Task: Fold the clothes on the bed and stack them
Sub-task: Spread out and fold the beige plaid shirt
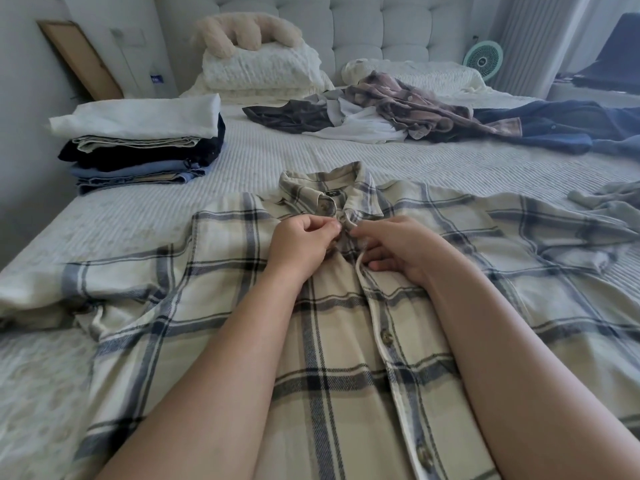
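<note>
A cream plaid shirt with dark blue checks lies spread front-up on the bed, collar pointing away from me. My left hand pinches the shirt's left front edge just below the collar. My right hand pinches the opposite edge of the placket at the same spot, fingers curled into the cloth. Both hands meet at the top button. A stack of folded clothes, white on top and dark and blue below, sits at the bed's left side.
A heap of unfolded clothes lies across the far right of the bed, brown, white and navy. A grey garment lies at the right edge. White pillows with a plush toy stand at the headboard. A small fan stands behind.
</note>
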